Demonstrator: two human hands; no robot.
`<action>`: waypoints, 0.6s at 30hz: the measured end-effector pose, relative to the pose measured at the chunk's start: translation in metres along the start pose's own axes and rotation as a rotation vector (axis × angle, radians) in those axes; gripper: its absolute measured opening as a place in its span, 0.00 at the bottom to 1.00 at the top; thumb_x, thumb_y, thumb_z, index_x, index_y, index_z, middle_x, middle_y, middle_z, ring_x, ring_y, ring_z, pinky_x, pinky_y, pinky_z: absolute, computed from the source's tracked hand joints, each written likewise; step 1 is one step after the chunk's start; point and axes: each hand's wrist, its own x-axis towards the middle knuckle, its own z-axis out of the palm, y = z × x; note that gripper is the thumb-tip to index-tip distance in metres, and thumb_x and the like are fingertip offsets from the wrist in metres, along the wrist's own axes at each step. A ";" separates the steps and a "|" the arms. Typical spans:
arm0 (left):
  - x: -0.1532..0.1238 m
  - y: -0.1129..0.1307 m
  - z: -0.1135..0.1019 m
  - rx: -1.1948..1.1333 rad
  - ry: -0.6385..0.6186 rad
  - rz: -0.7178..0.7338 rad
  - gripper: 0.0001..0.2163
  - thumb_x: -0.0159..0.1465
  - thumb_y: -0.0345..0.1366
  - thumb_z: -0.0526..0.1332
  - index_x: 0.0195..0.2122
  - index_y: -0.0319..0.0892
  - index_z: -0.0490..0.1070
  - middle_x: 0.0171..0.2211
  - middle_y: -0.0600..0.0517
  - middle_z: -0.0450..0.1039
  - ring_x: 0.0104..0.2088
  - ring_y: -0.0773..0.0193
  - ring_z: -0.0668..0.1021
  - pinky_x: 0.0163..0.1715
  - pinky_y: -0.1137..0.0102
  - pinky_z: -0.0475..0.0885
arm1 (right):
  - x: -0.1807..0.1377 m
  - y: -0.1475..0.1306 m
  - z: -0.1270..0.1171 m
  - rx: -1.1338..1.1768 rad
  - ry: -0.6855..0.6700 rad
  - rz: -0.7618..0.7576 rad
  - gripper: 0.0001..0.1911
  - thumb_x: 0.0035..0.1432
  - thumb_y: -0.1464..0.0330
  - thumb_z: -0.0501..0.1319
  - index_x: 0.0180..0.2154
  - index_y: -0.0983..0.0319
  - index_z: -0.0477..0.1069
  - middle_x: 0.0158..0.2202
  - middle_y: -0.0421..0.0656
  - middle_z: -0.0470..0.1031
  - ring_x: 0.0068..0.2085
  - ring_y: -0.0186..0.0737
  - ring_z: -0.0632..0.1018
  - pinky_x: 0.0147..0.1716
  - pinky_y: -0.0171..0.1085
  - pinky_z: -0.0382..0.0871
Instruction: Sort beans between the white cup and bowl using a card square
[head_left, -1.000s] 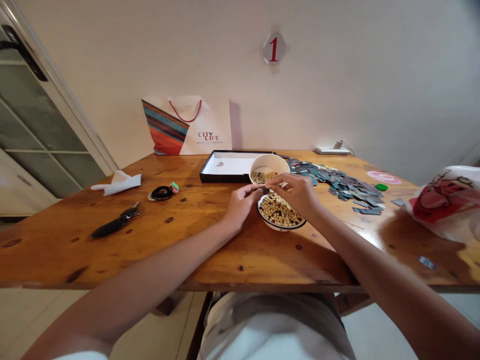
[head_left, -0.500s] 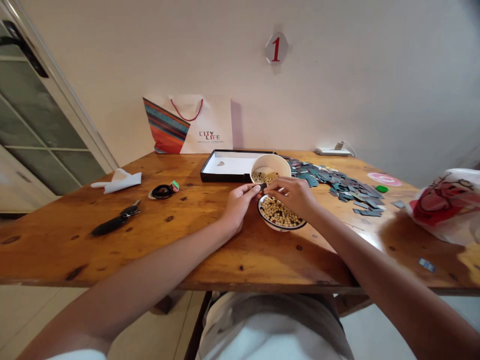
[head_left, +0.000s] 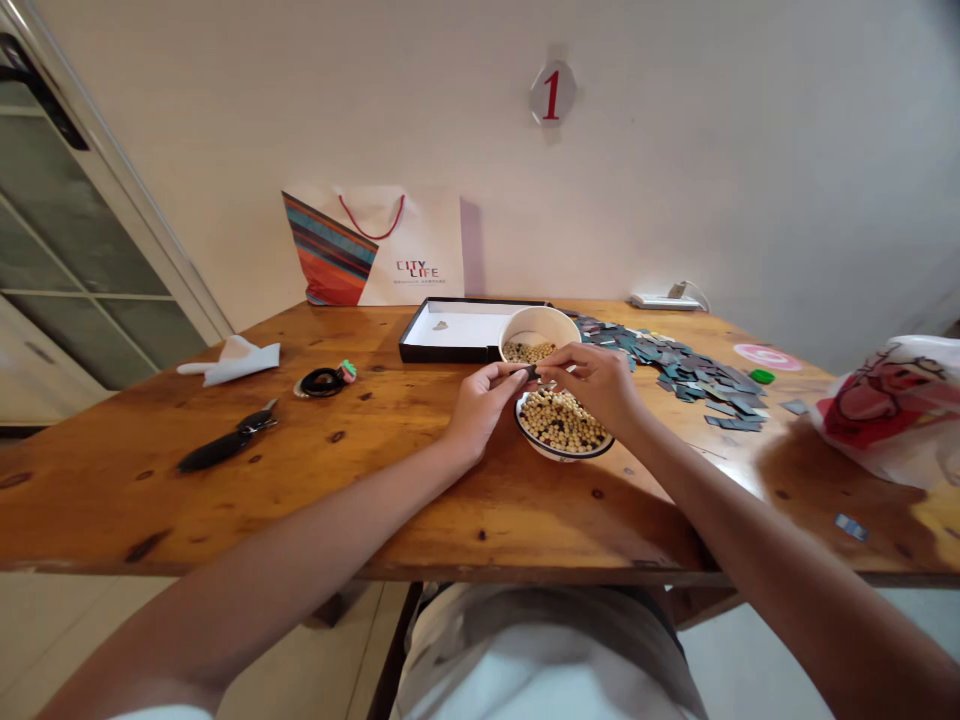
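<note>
My left hand [head_left: 487,405] is closed, pinching a small dark flat piece [head_left: 531,371] between thumb and fingers. From the other side, the bent fingers of my right hand [head_left: 592,378] meet the same piece at its right end. Both hands hover over the far rim of a dark-rimmed bowl [head_left: 566,456] filled with pale round beads or beans and some dark ones. Just behind it stands a white tub [head_left: 559,320], with similar pale balls inside. A small shiny bit shows under my right fingers, too small to name.
Behind lies a black-edged white tray [head_left: 472,325] with a small scrap. A heap of dark flat pieces [head_left: 675,365] spreads to the right, near a green object [head_left: 761,376] and a plastic bag [head_left: 889,410]. Keys [head_left: 229,440] and a black cord coil [head_left: 322,381] lie left.
My right fingers have shifted slightly and come closer around the dark piece, which sits a little further right. The view has moved slightly; the bowl and tub stay in place.
</note>
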 end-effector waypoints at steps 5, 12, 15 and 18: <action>0.000 0.001 0.000 0.035 0.013 -0.011 0.09 0.49 0.34 0.64 0.31 0.37 0.73 0.27 0.51 0.76 0.28 0.67 0.76 0.40 0.66 0.68 | 0.000 0.000 0.000 -0.043 -0.016 -0.023 0.05 0.51 0.70 0.58 0.29 0.62 0.73 0.28 0.40 0.74 0.28 0.33 0.73 0.25 0.31 0.70; 0.001 0.000 0.000 0.061 0.048 0.007 0.07 0.48 0.33 0.64 0.29 0.37 0.72 0.25 0.52 0.75 0.25 0.67 0.76 0.37 0.66 0.69 | 0.000 0.000 0.001 -0.047 -0.045 -0.026 0.05 0.52 0.69 0.58 0.29 0.61 0.72 0.28 0.41 0.73 0.28 0.34 0.73 0.25 0.32 0.70; 0.001 -0.001 -0.001 0.057 0.065 0.017 0.07 0.49 0.33 0.63 0.29 0.38 0.72 0.25 0.53 0.75 0.26 0.68 0.76 0.37 0.67 0.68 | -0.001 -0.002 0.001 -0.059 -0.084 -0.033 0.05 0.52 0.69 0.58 0.29 0.61 0.72 0.29 0.41 0.74 0.30 0.35 0.74 0.26 0.32 0.70; 0.000 -0.001 -0.001 0.060 0.078 0.024 0.06 0.49 0.33 0.63 0.29 0.38 0.72 0.25 0.53 0.74 0.26 0.68 0.75 0.37 0.67 0.69 | -0.001 -0.004 0.000 -0.073 -0.104 -0.047 0.04 0.51 0.69 0.59 0.29 0.60 0.72 0.29 0.41 0.73 0.30 0.34 0.74 0.25 0.31 0.69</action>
